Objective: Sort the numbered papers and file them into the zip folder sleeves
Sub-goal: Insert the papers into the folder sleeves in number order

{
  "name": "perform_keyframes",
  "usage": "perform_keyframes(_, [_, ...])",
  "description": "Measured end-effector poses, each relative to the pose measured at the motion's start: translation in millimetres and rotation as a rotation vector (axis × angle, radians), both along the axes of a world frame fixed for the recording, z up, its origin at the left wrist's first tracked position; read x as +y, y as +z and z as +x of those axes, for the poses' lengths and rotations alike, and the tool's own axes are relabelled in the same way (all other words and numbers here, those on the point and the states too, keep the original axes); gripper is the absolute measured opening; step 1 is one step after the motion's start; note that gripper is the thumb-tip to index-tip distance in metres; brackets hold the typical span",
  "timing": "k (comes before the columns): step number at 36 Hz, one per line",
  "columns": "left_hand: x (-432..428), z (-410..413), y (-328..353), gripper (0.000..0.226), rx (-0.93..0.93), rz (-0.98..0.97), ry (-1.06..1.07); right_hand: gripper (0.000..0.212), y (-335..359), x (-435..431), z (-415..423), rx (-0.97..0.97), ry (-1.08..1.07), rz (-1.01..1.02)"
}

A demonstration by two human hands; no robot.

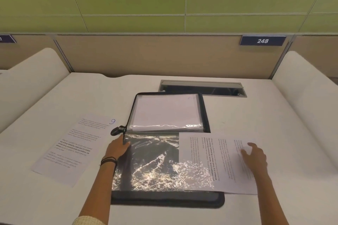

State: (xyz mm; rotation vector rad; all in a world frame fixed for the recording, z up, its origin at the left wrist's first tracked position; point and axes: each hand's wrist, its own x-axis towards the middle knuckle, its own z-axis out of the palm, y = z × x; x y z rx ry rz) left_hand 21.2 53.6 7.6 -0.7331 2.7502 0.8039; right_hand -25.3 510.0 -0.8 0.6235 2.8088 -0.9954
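**Sheet half over the open folder, both hands down**

Zip folder (164, 201) lies open flat at the middle of the white desk (274, 115), spine running left to right. Far half: a sleeve (164, 111) with white paper inside. Near half: clear sleeve (150, 160) over a dark backing, with heavy glare on the plastic.

Left hand (118, 147) sits at the clear sleeve's far-left corner, just below the zip pull (116, 130). Its fingertips are on the sleeve edge; cannot tell whether they pinch the plastic or only press it. Dark bands circle the wrist.

Right hand (254, 157) rests on a printed sheet (219, 160), fingers released and spread, palm down. This sheet is turned sideways and overlaps the right side of the folder's near half, its right part on the desk. Glare from the sleeve runs across its near-left corner, so that corner seems to lie under the plastic.

Sheet marked 9 (73, 148) lies flat on the desk left of the folder, apart from it.

Behind the folder is a cable hatch (203, 88) set in the desk, and a number plate (262, 40) reading 248 hangs on the partition
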Motion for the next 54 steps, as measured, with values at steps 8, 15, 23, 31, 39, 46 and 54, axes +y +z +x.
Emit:
perform_keyframes(8, [-2.6, 0.0, 7.1, 0.035, -0.011, 0.041, -0.039, 0.042, 7.3, -24.6, 2.4, 0.046, 0.038, -0.126])
perform_keyframes(15, [-1.7, 1.3, 9.2, 0.044, -0.027, 0.025, -0.051, 0.04, 14.5, -48.5, 4.7, 0.015, 0.098, -0.177])
perform_keyframes(23, [-6.8, 1.2, 7.8, 0.038, -0.051, -0.011, -0.043, 0.037, 18.1, -67.5, 8.8, -0.016, 0.171, -0.236])
perform_keyframes(31, [-8.1, 1.0, 6.5, 0.038, -0.049, -0.022, -0.04, 0.038, 11.7, -62.1, 15.6, -0.003, 0.175, -0.159])
perform_keyframes(39, [-8.2, 0.2, 5.7, 0.038, -0.052, -0.02, -0.037, 0.033, 9.5, -62.2, 20.0, -0.039, 0.209, -0.164])
perform_keyframes(46, [-7.8, -2.5, 6.7, 0.032, -0.035, -0.042, -0.046, 0.028, 11.6, -76.8, 17.5, 0.011, 0.23, -0.251])
perform_keyframes(54, [-13.9, -7.7, 8.8, 0.037, -0.055, -0.101, -0.064, 0.019, 8.8, -94.2, 14.1, 0.049, 0.248, -0.318])
